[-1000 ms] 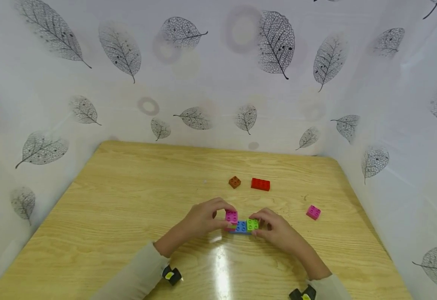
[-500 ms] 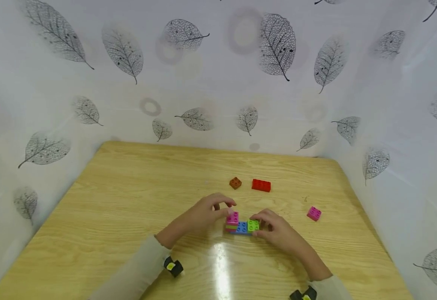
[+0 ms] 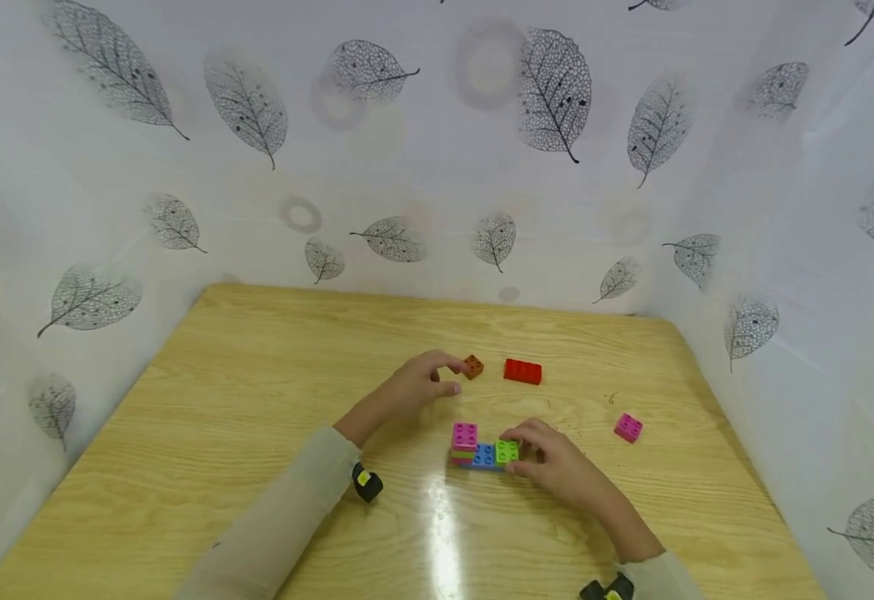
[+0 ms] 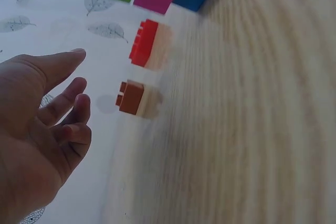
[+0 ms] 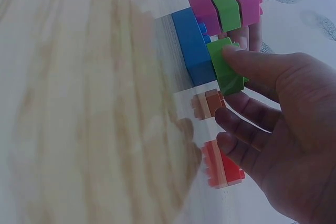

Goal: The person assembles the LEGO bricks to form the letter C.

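A blue toy brick (image 5: 193, 45) lies on the table with a pink, green and pink stack (image 3: 464, 442) on its left end. On its right end sits a lime green brick (image 3: 506, 451). My right hand (image 3: 560, 467) pinches that green brick between thumb and fingers, as the right wrist view also shows. My left hand (image 3: 417, 383) reaches over the table beyond the stack, thumb and fingers apart and nothing between them. Its fingertips are right at a small brown brick (image 3: 472, 367); in the left wrist view the brown brick (image 4: 132, 97) stands apart from the fingers.
A red brick (image 3: 522, 372) lies to the right of the brown one. Farther right is a small pink brick (image 3: 628, 427). The wooden table (image 3: 294, 350) is bordered at the back and sides by a white sheet (image 3: 437, 167) with leaf prints.
My left hand has let go of the pink brick atop the stack and moved away from me toward the brown brick. My right hand has stayed on the green brick.
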Available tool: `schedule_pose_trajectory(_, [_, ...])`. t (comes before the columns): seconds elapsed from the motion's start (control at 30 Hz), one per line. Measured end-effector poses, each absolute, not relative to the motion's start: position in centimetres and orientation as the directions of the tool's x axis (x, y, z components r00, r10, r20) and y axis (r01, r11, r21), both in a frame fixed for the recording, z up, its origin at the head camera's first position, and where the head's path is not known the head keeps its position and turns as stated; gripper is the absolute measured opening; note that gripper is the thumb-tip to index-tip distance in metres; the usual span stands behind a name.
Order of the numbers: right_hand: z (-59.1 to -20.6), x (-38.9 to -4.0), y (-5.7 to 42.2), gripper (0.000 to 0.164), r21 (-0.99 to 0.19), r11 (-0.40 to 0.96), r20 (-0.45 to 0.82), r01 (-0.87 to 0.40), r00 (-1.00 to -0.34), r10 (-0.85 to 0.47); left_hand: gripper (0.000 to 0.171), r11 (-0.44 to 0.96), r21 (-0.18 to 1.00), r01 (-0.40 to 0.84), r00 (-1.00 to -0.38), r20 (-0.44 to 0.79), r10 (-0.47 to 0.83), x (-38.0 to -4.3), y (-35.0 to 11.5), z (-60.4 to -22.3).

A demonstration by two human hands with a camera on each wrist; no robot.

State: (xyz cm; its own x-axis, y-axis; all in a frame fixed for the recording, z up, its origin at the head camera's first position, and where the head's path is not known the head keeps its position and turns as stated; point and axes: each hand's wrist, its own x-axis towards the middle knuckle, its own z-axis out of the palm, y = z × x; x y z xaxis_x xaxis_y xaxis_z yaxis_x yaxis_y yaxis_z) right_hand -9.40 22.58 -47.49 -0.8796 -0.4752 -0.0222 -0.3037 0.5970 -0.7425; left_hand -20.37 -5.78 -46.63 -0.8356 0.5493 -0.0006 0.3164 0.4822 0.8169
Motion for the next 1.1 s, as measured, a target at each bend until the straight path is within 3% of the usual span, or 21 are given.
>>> schedule_pose_trajectory(0.5, [-47.6,-9.4,22.8,0.038,-0.742,0.598,-0.024,-0.302,-0.880,-0.474,0.042,0.455,0.849,0.269,-0.835,-0.030,0.550,-25.2,-3.7,-49.1])
schedule_pose_trajectory(1.1, [-47.8,-9.4,22.6,0.035,-0.748,0.578,0.000,-0.325,-0.872,-0.490,0.040,0.517,0.817,0.257,-0.831,-0.087,0.550,-25.6,-3.2,-49.5])
